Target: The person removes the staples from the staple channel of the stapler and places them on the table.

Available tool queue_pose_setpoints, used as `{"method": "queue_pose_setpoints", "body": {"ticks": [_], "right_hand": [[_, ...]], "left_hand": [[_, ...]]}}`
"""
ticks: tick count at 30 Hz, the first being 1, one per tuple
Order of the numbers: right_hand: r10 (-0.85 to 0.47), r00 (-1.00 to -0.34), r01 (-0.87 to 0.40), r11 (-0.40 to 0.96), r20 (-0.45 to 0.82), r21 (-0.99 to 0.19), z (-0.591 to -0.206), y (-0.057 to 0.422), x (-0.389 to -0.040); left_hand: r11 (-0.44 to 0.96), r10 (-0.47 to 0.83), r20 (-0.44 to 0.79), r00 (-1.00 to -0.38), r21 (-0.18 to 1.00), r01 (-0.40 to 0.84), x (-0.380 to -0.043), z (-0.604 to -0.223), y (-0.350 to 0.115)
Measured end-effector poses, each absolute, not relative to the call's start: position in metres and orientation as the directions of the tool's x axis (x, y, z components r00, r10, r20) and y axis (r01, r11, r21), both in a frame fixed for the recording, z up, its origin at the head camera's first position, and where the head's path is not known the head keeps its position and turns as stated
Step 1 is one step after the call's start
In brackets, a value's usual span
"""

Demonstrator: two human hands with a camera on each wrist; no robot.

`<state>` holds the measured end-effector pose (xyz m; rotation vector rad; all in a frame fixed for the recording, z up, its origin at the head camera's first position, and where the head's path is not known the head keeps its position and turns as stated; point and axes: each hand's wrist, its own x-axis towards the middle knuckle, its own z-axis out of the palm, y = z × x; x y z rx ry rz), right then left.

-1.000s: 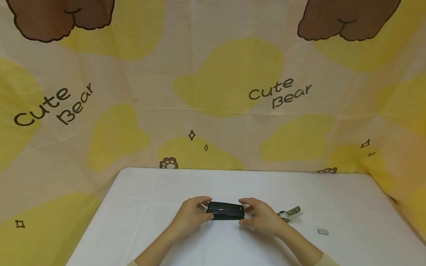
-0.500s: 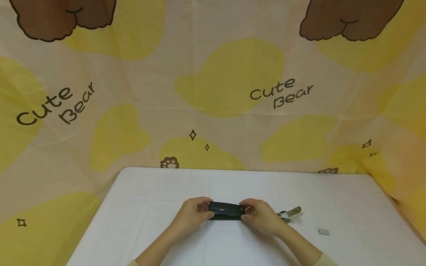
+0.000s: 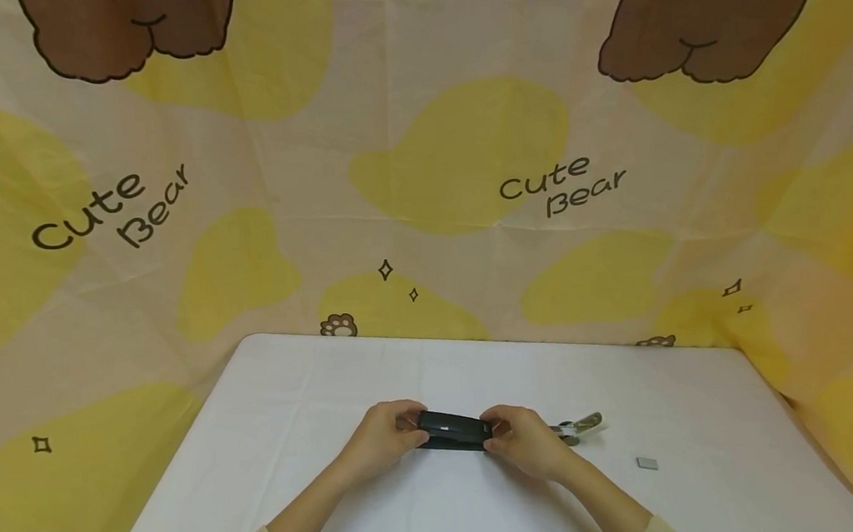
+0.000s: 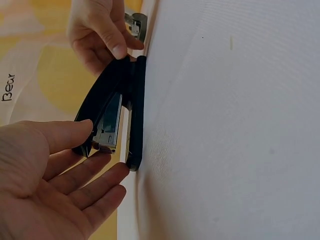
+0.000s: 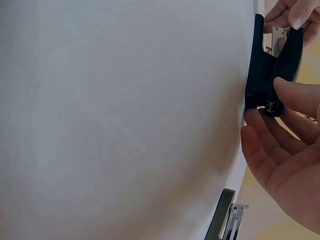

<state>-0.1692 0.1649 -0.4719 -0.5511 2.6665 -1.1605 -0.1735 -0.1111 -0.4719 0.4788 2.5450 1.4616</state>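
A black stapler [image 3: 452,429] stands on the white table between both hands, its top arm raised from the base and its metal magazine [image 4: 109,122] showing in the left wrist view. My left hand [image 3: 380,439] holds the front end: the thumb lies on the top arm and the fingers reach under its nose, by the base tip. At the hinge end my right hand [image 3: 528,442] grips with thumb against the top arm and fingers at the rear, as the right wrist view [image 5: 295,145] shows. The far side of the stapler is partly hidden.
Just right of my right hand lies a second, olive-green stapler [image 3: 588,423], splayed with metal parts showing. A small grey block, perhaps staples, [image 3: 647,463] lies farther right on the table [image 3: 315,375]. A patterned cloth [image 3: 425,157] hangs behind the table.
The right thumb and fingers have come in onto the hinge end of the black stapler. Since half a second ago, both hands and the stapler have shifted slightly toward me.
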Motion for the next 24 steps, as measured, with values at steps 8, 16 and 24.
{"method": "queue_pose_setpoints", "body": {"ticks": [8,16,24], "right_hand": [[-0.409,-0.912,-0.249,0.62,-0.036,-0.745,-0.471,0.168,-0.161],[-0.422,-0.905,-0.241,0.619,-0.058,-0.747,-0.47,0.172,-0.154],[-0.44,-0.896,-0.251,0.61,-0.058,-0.752,-0.469,0.176,-0.146]], "left_hand": [[0.473,0.367,-0.004,-0.93,0.862,0.183,-0.166,-0.469,-0.11],[0.46,0.395,-0.019,-0.918,0.869,0.18,-0.159,-0.469,-0.109],[0.436,0.42,-0.019,-0.907,0.881,0.183,-0.153,-0.467,-0.108]]}}
